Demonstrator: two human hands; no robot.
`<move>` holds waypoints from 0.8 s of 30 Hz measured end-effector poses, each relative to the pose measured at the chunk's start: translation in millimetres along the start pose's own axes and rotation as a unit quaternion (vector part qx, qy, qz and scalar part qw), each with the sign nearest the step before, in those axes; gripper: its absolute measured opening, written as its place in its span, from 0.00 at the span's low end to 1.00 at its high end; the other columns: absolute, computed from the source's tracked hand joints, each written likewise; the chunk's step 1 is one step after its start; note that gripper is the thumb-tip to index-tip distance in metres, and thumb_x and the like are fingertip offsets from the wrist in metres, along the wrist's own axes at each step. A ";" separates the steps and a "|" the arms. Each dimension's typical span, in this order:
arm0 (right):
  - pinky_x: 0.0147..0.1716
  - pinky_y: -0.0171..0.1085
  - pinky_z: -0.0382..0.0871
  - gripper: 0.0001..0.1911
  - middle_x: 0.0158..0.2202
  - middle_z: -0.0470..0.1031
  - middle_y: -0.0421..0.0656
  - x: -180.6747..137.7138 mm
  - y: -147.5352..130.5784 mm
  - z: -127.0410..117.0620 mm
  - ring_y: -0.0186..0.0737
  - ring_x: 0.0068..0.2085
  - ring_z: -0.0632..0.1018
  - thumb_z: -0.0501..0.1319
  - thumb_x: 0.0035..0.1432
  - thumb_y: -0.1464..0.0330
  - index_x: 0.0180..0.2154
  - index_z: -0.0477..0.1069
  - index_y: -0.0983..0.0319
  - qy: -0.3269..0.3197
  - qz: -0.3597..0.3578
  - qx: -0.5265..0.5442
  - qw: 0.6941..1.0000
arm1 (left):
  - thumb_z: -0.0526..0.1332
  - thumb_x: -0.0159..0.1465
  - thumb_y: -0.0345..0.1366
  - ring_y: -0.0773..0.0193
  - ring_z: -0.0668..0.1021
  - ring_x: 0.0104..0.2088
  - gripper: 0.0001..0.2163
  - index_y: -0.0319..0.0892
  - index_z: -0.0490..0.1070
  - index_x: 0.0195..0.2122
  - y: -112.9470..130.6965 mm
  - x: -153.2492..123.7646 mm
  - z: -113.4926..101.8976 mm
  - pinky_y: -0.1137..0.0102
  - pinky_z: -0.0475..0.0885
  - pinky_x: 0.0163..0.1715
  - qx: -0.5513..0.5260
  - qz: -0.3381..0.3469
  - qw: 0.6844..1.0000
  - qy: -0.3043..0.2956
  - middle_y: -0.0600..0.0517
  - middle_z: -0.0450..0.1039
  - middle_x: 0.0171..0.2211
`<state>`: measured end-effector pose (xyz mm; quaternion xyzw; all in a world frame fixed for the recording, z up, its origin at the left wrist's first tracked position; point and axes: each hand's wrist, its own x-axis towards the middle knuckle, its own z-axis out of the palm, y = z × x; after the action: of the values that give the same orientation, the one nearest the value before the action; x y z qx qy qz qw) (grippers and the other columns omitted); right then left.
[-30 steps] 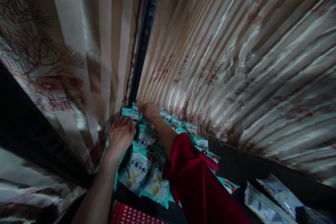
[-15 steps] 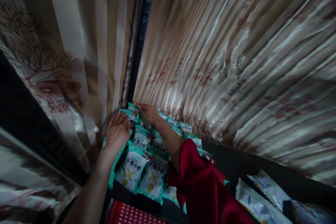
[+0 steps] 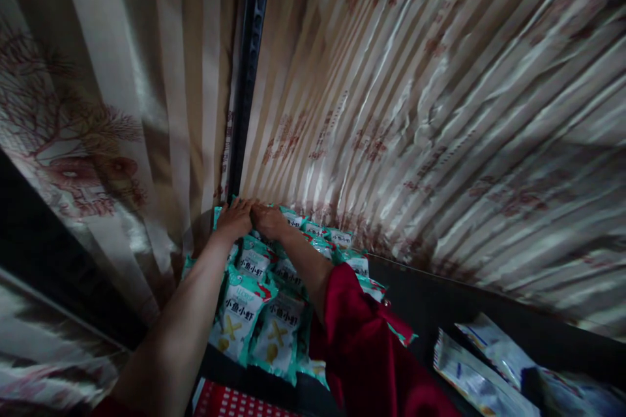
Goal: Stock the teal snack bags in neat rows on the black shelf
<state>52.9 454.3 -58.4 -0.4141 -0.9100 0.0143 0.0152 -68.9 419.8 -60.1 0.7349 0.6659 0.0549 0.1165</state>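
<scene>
Rows of teal-and-white snack bags (image 3: 233, 316) fill the back corner of a dark shelf. My left hand (image 3: 235, 220) lies over bags at the far left end, fingers stretched forward and fairly flat. Right beside it, nearly touching, my right hand (image 3: 268, 220) is closed with bent fingers at a bag in the rear row; its fingertips are hidden. A red sleeve (image 3: 352, 319) covers my right forearm and hides part of the front bags. Bags stand tilted, leaning back row upon row.
Striped, patterned sheeting (image 3: 317, 111) walls the back and left side. A dark perforated upright post (image 3: 249, 71) stands in the corner. A red basket with holes (image 3: 239, 401) is at the near edge. Silvery-white packets (image 3: 482, 371) lie on the shelf (image 3: 415, 300) to the right.
My left hand has moved forward and right, from the left-hand bags to the rear corner. My right hand has shifted slightly, so both hands are now side by side. The view has turned slightly.
</scene>
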 end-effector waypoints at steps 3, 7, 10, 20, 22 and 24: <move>0.52 0.37 0.65 0.19 0.53 0.70 0.49 -0.2 0.0 2.6 0.40 0.53 0.72 0.46 0.63 0.70 0.54 0.62 0.65 -0.009 0.008 0.007 1.000 | 0.44 0.63 0.29 0.54 0.49 0.66 0.26 0.39 0.50 0.64 -7.2 6.1 6.0 0.53 0.48 0.61 0.004 0.005 1.000 -0.017 0.45 0.46 0.66; 0.53 0.38 0.64 0.19 0.55 0.68 0.51 -2.1 -1.0 1.6 0.41 0.55 0.70 0.46 0.64 0.70 0.55 0.61 0.65 0.006 0.005 -0.003 1.000 | 0.42 0.64 0.31 0.54 0.48 0.66 0.25 0.38 0.48 0.64 -10.2 6.5 6.5 0.53 0.48 0.61 0.003 0.008 1.000 -0.013 0.44 0.43 0.66; 0.52 0.39 0.65 0.19 0.54 0.68 0.52 -2.2 -2.2 -0.5 0.41 0.55 0.70 0.45 0.64 0.68 0.54 0.63 0.65 0.010 0.004 -0.013 1.000 | 0.41 0.65 0.32 0.55 0.47 0.66 0.25 0.36 0.46 0.65 -9.4 7.0 6.3 0.54 0.49 0.61 0.004 0.009 1.000 0.000 0.43 0.42 0.67; 0.57 0.40 0.60 0.21 0.60 0.61 0.49 -8.0 2.3 -8.8 0.40 0.60 0.64 0.44 0.65 0.67 0.57 0.59 0.64 -0.008 0.044 -0.019 0.999 | 0.41 0.66 0.34 0.55 0.48 0.66 0.25 0.36 0.48 0.64 -13.2 13.5 8.6 0.53 0.50 0.61 0.024 0.035 0.999 -0.033 0.41 0.44 0.66; 0.57 0.43 0.59 0.22 0.61 0.60 0.51 -16.6 10.2 -15.3 0.43 0.61 0.62 0.44 0.65 0.66 0.58 0.58 0.65 0.001 0.072 -0.023 0.997 | 0.40 0.66 0.35 0.56 0.47 0.66 0.25 0.37 0.47 0.64 -7.8 16.1 3.5 0.54 0.49 0.61 0.024 0.045 0.998 -0.029 0.43 0.42 0.66; 0.56 0.46 0.60 0.22 0.59 0.63 0.54 -27.1 18.8 -20.7 0.47 0.60 0.63 0.46 0.64 0.64 0.57 0.59 0.66 0.001 0.122 -0.033 0.992 | 0.40 0.66 0.35 0.56 0.46 0.66 0.25 0.40 0.46 0.65 0.1 20.5 0.4 0.55 0.49 0.61 0.028 0.070 0.997 -0.024 0.45 0.41 0.67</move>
<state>85.7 446.5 -38.8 -0.5222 -0.8527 -0.0145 0.0010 -66.5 440.1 -62.0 0.7835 0.6114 0.0264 0.1078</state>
